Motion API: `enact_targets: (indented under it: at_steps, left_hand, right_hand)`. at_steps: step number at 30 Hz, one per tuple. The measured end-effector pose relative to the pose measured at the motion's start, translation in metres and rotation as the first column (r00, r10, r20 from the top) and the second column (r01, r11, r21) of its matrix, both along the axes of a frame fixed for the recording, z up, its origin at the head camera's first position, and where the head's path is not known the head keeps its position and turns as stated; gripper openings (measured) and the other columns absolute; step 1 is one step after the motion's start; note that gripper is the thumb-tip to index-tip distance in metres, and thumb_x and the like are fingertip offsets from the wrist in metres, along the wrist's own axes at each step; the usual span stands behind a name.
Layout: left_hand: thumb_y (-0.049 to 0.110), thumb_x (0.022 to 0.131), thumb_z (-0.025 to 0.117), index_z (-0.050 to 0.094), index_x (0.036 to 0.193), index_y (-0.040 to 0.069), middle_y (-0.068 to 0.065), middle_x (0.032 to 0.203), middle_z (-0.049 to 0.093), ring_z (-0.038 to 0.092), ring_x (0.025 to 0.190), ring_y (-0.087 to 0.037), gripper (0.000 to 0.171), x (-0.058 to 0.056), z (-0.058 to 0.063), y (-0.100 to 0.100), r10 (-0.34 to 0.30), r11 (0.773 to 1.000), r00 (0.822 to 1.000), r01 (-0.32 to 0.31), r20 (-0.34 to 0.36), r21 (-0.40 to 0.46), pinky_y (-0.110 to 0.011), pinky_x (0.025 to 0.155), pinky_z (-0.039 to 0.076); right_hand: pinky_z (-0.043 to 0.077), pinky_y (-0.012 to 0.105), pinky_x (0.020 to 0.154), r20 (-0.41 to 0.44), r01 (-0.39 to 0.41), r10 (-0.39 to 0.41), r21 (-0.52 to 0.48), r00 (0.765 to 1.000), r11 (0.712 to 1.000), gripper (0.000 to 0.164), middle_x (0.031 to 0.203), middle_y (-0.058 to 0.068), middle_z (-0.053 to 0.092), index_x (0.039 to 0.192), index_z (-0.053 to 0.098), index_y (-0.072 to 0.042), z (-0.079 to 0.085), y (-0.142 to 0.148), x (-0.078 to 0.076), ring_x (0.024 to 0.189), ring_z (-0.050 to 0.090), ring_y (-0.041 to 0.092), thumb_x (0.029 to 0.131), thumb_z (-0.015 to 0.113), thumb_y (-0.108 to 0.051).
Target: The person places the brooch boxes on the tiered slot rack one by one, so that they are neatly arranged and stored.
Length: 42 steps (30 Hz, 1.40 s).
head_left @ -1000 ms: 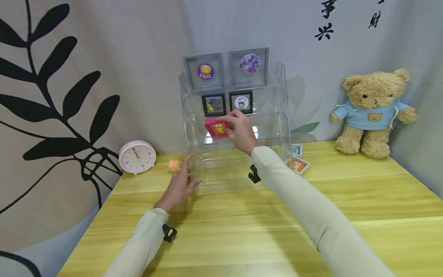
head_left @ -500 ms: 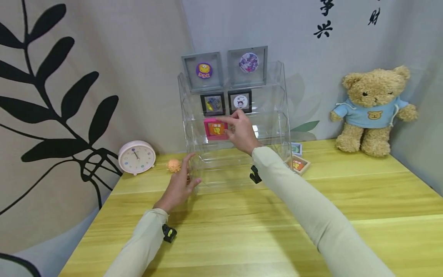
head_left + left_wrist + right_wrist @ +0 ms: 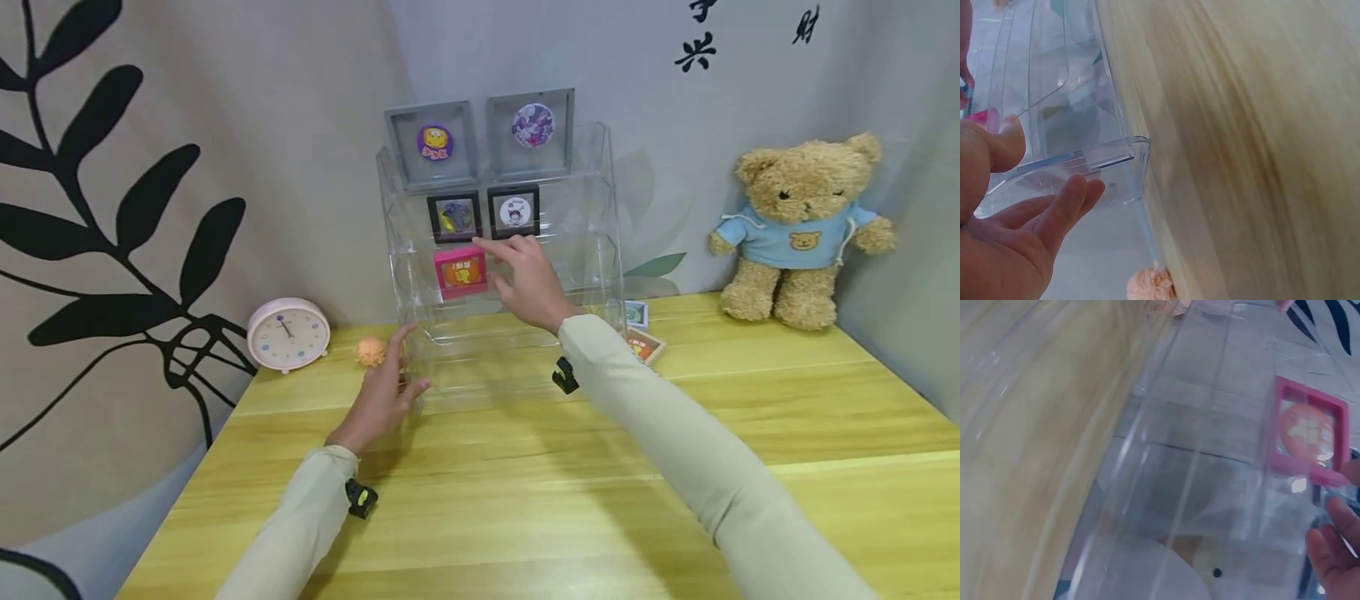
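A clear stepped display rack (image 3: 577, 271) stands on the wooden table. A pink square frame (image 3: 461, 272) with an orange badge inside leans on its third tier from the top. My right hand (image 3: 534, 285) is at the frame's right side, index finger stretched to the top right corner, thumb just beside the edge. In the right wrist view, the fingertips (image 3: 1337, 515) are near one corner of the pink frame (image 3: 1276, 425). My left hand (image 3: 378, 404) holds the rack's left side wall (image 3: 1085, 153), thumb on one side and fingers on the other.
Two grey frames (image 3: 401, 167) sit on the top tier, with two black frames (image 3: 431, 218) below. A pink clock (image 3: 288, 334) and an orange ball-like thing (image 3: 370, 352) are left. Right are small frames (image 3: 636, 314) and a teddy bear (image 3: 806, 237).
The pink frame, tilted between the right fingers, has settled on the tier, facing forward. My right fingers have loosened from its edge. The left hand stays on the rack; the head view has shifted slightly.
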<state>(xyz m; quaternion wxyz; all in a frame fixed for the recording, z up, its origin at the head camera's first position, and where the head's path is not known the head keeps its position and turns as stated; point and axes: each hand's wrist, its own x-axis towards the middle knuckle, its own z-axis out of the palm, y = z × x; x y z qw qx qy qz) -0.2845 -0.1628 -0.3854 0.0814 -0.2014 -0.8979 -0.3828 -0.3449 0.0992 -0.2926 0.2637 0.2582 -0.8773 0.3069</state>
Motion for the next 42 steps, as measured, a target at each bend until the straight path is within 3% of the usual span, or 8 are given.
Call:
enact_targets:
  at_steps: [8,14,20,25,29,32,37,42]
  left_hand:
    - [0.006,0.094,0.068,0.016,0.158,0.026,-0.040,0.136,0.054,0.065,0.115,-0.050,0.085,0.000,0.000,0.000,-0.020,1.000,1.000,0.020,0.005,0.006,-0.050,0.091,0.062]
    - [0.006,0.094,0.068,0.015,0.158,0.028,-0.040,0.136,0.054,0.065,0.115,-0.050,0.086,0.001,0.001,-0.002,-0.014,1.000,1.000,0.014,-0.001,0.001,-0.049,0.092,0.062]
    - [0.006,0.094,0.068,0.015,0.158,0.027,-0.038,0.134,0.057,0.065,0.115,-0.049,0.086,0.001,0.001,-0.003,-0.013,1.000,1.000,0.013,-0.005,0.001,-0.049,0.091,0.062]
    - [0.006,0.094,0.067,0.014,0.158,0.029,-0.038,0.135,0.056,0.064,0.117,-0.049,0.086,0.002,0.000,-0.002,-0.018,1.000,1.000,0.018,0.002,0.001,-0.049,0.092,0.062]
    - [0.007,0.095,0.067,0.014,0.158,0.029,-0.037,0.136,0.056,0.064,0.118,-0.049,0.086,0.002,0.000,-0.003,-0.016,1.000,1.000,0.016,-0.003,0.002,-0.049,0.092,0.062]
    - [0.006,0.095,0.067,0.015,0.158,0.030,-0.037,0.136,0.056,0.064,0.118,-0.048,0.086,0.002,0.000,-0.003,-0.012,1.000,1.000,0.012,-0.001,0.010,-0.049,0.092,0.062]
    - [0.006,0.094,0.067,0.014,0.158,0.031,-0.038,0.137,0.055,0.063,0.119,-0.049,0.087,0.002,-0.001,-0.002,-0.016,1.000,1.000,0.015,0.006,0.013,-0.049,0.092,0.062]
    - [0.006,0.094,0.068,0.014,0.158,0.030,-0.038,0.137,0.055,0.063,0.120,-0.049,0.087,0.002,-0.002,-0.001,-0.007,1.000,1.000,0.007,0.001,0.004,-0.049,0.092,0.062]
  right_hand:
    - [0.061,0.041,0.080,-0.049,-0.073,0.071,-0.056,0.996,0.996,0.035,0.107,0.015,0.068,0.127,0.067,-0.007,0.008,0.040,0.026,0.098,0.062,0.028,0.092,0.064,-0.002]
    - [0.061,0.033,0.072,-0.077,-0.070,0.066,-0.044,0.995,0.997,0.027,0.096,0.012,0.070,0.119,0.070,-0.004,0.012,0.077,0.047,0.088,0.064,0.022,0.093,0.066,0.001]
    - [0.054,0.012,0.066,-0.176,-0.006,-0.008,-0.080,0.984,0.997,0.019,0.087,0.009,0.072,0.109,0.074,-0.004,0.002,0.116,0.059,0.077,0.063,0.011,0.093,0.066,0.002]
    - [0.047,0.001,0.066,-0.159,0.086,-0.111,-0.157,0.981,0.984,0.016,0.087,0.014,0.074,0.105,0.075,-0.004,-0.009,0.145,0.062,0.075,0.056,-0.009,0.095,0.062,0.000]
    - [0.045,0.000,0.065,-0.113,0.158,-0.180,-0.183,0.977,0.970,0.016,0.089,0.016,0.074,0.106,0.074,-0.003,-0.019,0.164,0.057,0.074,0.051,-0.020,0.098,0.060,-0.006]
    - [0.045,0.000,0.063,-0.034,0.206,-0.216,-0.192,0.976,0.960,0.018,0.090,0.017,0.074,0.107,0.073,-0.004,-0.030,0.176,0.052,0.071,0.052,-0.018,0.099,0.059,-0.010]
    - [0.049,0.014,0.061,0.191,0.280,-0.257,-0.106,0.947,0.954,0.020,0.094,0.018,0.073,0.113,0.070,-0.006,-0.049,0.192,0.047,0.078,0.065,0.009,0.101,0.058,-0.016]
    - [0.056,0.037,0.070,0.410,0.229,-0.240,0.077,0.880,0.970,0.034,0.105,0.023,0.069,0.125,0.061,0.001,-0.066,0.201,0.040,0.094,0.066,0.035,0.100,0.062,-0.022]
